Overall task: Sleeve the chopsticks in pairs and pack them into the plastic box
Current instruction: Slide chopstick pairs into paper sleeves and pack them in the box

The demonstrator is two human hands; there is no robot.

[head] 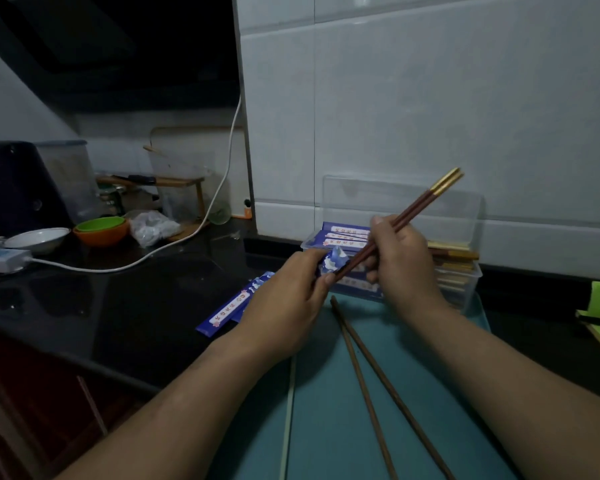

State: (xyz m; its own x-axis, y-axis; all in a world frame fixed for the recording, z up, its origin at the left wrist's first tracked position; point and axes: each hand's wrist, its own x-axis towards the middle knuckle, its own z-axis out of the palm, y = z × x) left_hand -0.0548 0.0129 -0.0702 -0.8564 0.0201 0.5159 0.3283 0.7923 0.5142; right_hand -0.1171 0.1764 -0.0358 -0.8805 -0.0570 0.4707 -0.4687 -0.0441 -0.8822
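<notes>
Two chopsticks (416,209) gripped in right hand (402,261), tips at mouth of blue sleeve (333,263) pinched by left hand (288,299). Plastic box (465,296) at 12 o'clock, loose pair (358,375) at 6. Risk: crumpled sleeve mouth snags one tip, pair splits.

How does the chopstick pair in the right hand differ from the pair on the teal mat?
The held pair is raised and tilted in the right hand; the mat pair lies flat. The held pair is parallel, tips at the blue sleeve in the left hand; the mat pair splays, untouched. Both are brown.
</notes>
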